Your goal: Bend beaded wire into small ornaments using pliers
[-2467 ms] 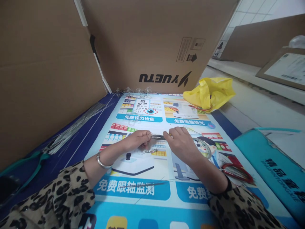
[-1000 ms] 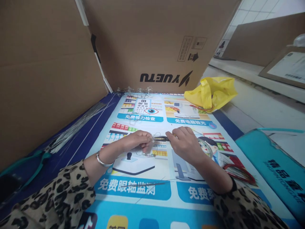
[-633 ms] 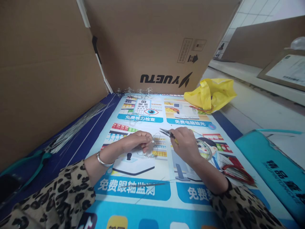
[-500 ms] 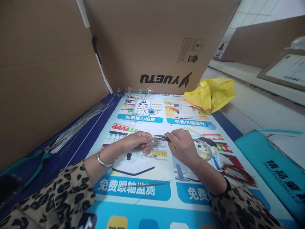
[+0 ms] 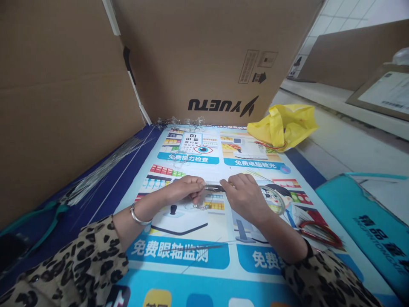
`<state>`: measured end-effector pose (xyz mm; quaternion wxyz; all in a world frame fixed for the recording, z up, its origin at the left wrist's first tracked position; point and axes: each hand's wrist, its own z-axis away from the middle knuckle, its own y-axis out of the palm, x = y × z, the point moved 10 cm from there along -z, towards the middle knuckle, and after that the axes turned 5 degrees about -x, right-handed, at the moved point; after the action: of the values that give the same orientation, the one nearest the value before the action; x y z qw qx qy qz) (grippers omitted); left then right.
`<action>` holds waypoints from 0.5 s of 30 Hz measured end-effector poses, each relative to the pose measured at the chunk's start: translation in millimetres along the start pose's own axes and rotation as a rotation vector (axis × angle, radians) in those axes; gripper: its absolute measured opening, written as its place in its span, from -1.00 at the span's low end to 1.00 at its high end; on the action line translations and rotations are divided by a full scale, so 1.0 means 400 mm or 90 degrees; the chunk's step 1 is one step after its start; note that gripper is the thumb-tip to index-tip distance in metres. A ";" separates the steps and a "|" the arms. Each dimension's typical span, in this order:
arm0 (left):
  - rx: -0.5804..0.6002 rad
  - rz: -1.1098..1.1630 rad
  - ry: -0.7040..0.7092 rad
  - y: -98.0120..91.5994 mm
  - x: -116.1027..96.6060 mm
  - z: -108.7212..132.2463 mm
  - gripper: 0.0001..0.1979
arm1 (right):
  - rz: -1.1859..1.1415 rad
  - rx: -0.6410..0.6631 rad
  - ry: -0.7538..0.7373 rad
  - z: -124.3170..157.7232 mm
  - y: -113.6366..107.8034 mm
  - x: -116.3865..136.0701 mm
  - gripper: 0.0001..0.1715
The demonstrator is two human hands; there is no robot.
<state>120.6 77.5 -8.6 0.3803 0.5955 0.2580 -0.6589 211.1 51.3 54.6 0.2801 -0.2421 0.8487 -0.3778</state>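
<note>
My left hand (image 5: 188, 189) pinches a thin looped wire piece with small clear beads (image 5: 201, 206), which hangs below the fingers over the printed sheet. My right hand (image 5: 243, 195) is closed around a pair of pliers (image 5: 214, 187). Their dark jaws point left and reach the wire at my left fingertips. Most of the pliers' handles are hidden inside my right palm. Whether the jaws are clamped on the wire is too small to tell.
Cardboard panels (image 5: 204, 59) stand behind and to the left. Teal-handled pliers (image 5: 54, 213) and a wire bundle (image 5: 105, 166) lie left. A coil (image 5: 281, 202), red-handled scissors (image 5: 321, 234), a yellow bag (image 5: 284, 128) and a teal box (image 5: 361, 230) lie right. Wire pieces (image 5: 182, 123) lie at the back.
The pliers' jaws have moved slightly left and down, now meeting the wire at my left fingertips. My left hand has stayed almost in place.
</note>
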 end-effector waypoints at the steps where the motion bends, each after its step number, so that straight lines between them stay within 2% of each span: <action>1: -0.005 -0.009 -0.001 0.000 -0.002 0.001 -0.74 | 0.009 0.003 0.000 -0.001 -0.001 0.002 -0.75; 11: -0.053 -0.061 -0.014 -0.012 -0.004 0.001 -0.73 | 0.064 0.039 -0.001 -0.009 -0.006 0.010 -0.74; 15: -0.050 -0.075 0.016 -0.012 -0.005 -0.004 -0.72 | 0.063 0.053 0.007 -0.005 0.004 0.008 -0.76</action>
<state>117.6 81.8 -7.4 0.3608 0.5720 0.3230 -0.6620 207.0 51.2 53.6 0.3039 -0.1860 0.8445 -0.3998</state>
